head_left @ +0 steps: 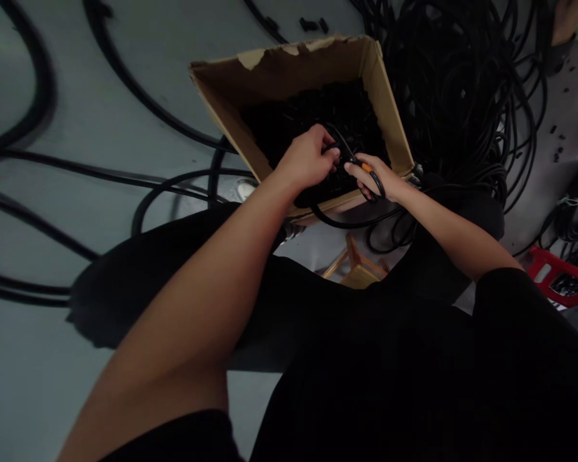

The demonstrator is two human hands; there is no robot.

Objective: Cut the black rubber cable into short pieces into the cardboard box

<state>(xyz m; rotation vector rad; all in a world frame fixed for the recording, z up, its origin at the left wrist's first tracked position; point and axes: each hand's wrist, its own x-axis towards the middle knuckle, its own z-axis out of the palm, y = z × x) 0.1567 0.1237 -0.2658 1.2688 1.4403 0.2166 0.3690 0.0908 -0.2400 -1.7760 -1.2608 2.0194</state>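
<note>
Over an open cardboard box (395, 115), my right hand (378, 176) is closed round the black and orange handles of a pair of scissors (367, 168). Their blades point up and left, close to the fingers of my left hand (313, 154). That hand pinches a black rubber hose (341, 224), which loops over the box's near edge. Many short black pieces (289, 122) fill the bottom of the box. Whether the blades touch the hose is too dark to tell.
A big tangle of black hose (457, 96) lies right of the box. More thick hoses (139, 96) curve over the grey floor on the left. Below the box is a wooden stool (359, 273). A red plastic item (566, 282) stands at far right. Part of another person (568, 19) shows top right.
</note>
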